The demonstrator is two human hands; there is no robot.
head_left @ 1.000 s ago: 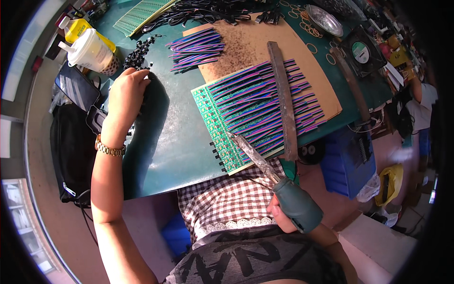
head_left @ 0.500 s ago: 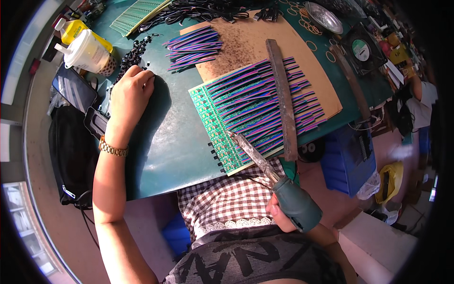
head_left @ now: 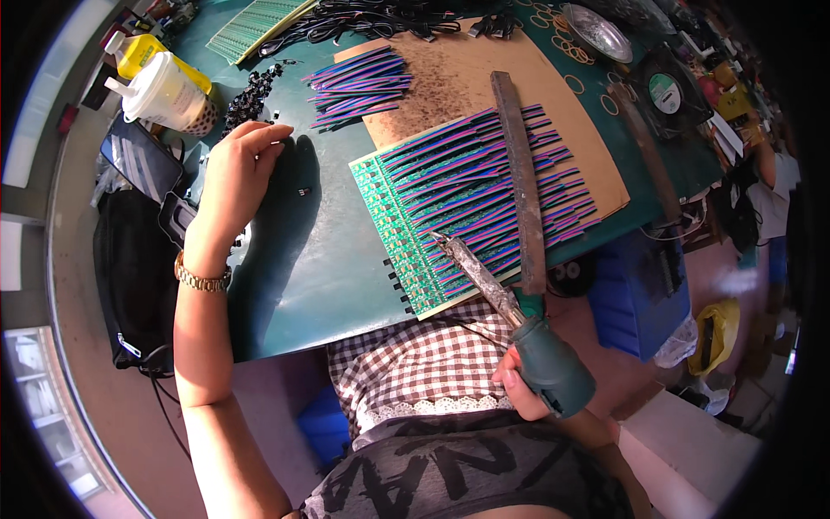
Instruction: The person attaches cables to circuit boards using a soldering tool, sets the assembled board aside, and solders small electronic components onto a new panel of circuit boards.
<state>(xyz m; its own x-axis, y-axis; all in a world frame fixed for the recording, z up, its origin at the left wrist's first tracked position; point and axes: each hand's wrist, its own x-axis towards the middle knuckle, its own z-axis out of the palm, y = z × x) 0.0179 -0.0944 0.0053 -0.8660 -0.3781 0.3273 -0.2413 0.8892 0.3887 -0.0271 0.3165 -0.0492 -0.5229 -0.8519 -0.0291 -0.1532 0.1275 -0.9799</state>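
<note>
My right hand (head_left: 524, 391) grips the dark green handle of a soldering iron (head_left: 549, 363). The iron's scorched metal barrel slants up to the left, its tip over a green circuit board panel (head_left: 378, 201). Rows of pink, blue and black wires (head_left: 467, 195) lie across that panel, with a rusty metal bar (head_left: 520, 186) resting over them. Several small black parts (head_left: 396, 281) stick out along the panel's lower left edge. My left hand (head_left: 235, 177), index finger stretched and thumb apart, hovers beside a pile of small black components (head_left: 251, 97). One tiny component (head_left: 303, 191) lies on the green mat right of it.
A bundle of loose wires (head_left: 359, 86) lies beyond the panel, partly on brown cardboard (head_left: 450, 78). At the left stand a lidded drink cup (head_left: 169, 95), a yellow bottle (head_left: 143, 56) and a phone (head_left: 141, 160). Black cables (head_left: 363, 26) and rubber bands (head_left: 571, 50) lie at the back.
My left hand's index finger has straightened away from the thumb. A tiny component now shows on the mat beside it. The iron's tip has shifted slightly right and up.
</note>
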